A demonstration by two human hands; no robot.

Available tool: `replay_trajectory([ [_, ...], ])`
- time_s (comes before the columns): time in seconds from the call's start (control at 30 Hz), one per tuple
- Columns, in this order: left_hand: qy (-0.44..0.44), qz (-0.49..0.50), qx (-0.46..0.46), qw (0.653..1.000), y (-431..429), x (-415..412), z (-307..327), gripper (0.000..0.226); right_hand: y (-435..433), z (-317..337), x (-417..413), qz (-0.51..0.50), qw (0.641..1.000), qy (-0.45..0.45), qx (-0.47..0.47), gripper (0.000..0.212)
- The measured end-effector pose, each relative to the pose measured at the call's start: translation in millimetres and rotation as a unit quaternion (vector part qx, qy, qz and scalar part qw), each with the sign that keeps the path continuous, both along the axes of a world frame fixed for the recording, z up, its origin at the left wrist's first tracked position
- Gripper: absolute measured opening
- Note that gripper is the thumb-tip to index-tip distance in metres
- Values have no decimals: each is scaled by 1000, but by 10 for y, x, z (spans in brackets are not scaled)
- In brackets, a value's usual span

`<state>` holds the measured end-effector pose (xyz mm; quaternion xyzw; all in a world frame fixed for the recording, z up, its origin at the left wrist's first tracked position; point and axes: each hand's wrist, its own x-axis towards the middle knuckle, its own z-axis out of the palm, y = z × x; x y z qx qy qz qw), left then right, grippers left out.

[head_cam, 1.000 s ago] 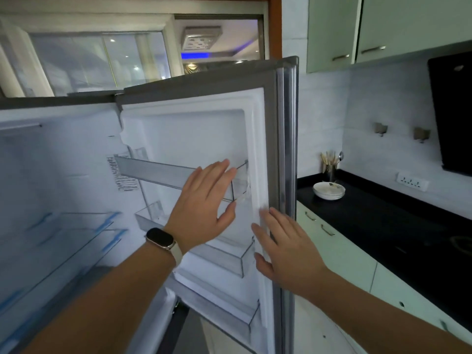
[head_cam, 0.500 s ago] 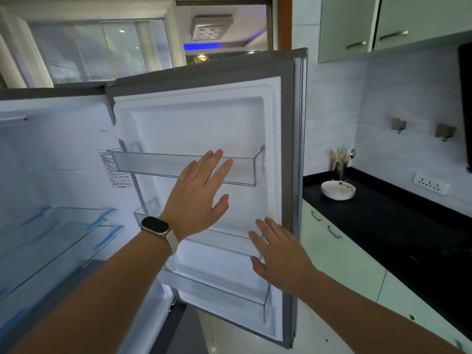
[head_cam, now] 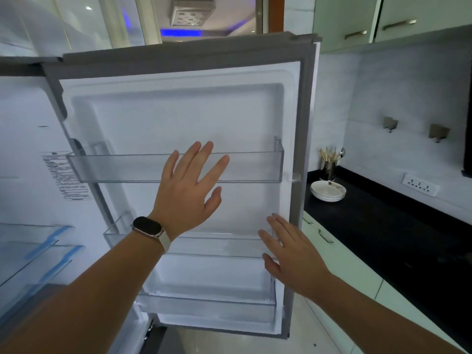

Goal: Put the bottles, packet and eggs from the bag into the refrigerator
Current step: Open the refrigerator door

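The refrigerator door stands wide open, its white inner side facing me with three clear door shelves, none holding anything. My left hand, with a watch on the wrist, is stretched out flat with fingers spread in front of the upper door shelf. My right hand is open too, fingers straight, beside the door's right edge at the level of the middle shelf. Neither hand holds anything. No bag, bottles, packet or eggs are in view.
Glass shelves inside the fridge show at the left. To the right runs a black countertop with a stack of white plates and a cutlery holder. Pale green cabinets sit below it and others hang above.
The door has swung further open to the right. Both hands stayed flat; the right hand has come off the door's edge and drifted lower.
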<state>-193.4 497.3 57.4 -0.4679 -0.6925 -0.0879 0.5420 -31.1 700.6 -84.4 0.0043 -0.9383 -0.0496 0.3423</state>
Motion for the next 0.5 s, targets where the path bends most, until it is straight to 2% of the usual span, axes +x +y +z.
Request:
replay_trajectory([
  [0.33, 69, 10, 40, 997, 337, -657, -27, 48, 536, -49, -566, -38, 997, 2, -65, 38],
  [0.5, 60, 17, 49, 997, 554, -781, -29, 46, 716, -39, -833, -46, 995, -5, -92, 43],
])
